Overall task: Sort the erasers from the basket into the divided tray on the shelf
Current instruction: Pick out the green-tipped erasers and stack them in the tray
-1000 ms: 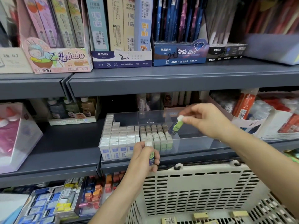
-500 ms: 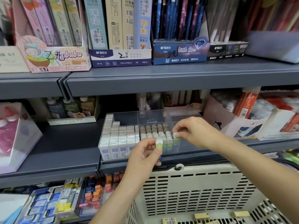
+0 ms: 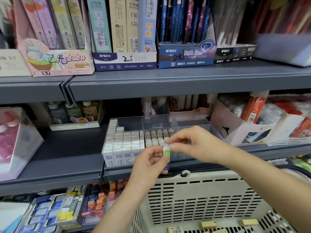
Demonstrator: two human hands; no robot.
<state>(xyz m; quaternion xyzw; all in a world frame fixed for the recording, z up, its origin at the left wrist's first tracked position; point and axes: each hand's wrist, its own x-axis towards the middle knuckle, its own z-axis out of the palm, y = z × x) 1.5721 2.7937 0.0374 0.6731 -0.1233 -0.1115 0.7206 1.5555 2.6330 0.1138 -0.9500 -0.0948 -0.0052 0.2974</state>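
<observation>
A clear divided tray (image 3: 156, 121) stands on the middle shelf. Its left compartment holds rows of white erasers (image 3: 123, 142) in blue sleeves, and the one beside it holds rows of green-sleeved erasers (image 3: 157, 136). My left hand (image 3: 149, 163) grips a green-and-white eraser (image 3: 166, 152) upright in front of the tray. My right hand (image 3: 191, 142) meets it from the right, thumb and fingertips pinching the eraser's top. Below stands the beige slotted basket (image 3: 202, 195), with tan erasers (image 3: 208, 224) lying on its floor.
A grey upper shelf (image 3: 168, 83) carries pencil-lead and pen boxes close above the tray. A white carton of glue sticks (image 3: 242, 130) stands right of the tray, a pink box (image 3: 15, 140) at far left. Trays of coloured erasers (image 3: 67, 209) fill the lower shelf.
My right hand set its green eraser into the tray, then drew back to the eraser in my left hand. My left hand rose slightly toward the tray front.
</observation>
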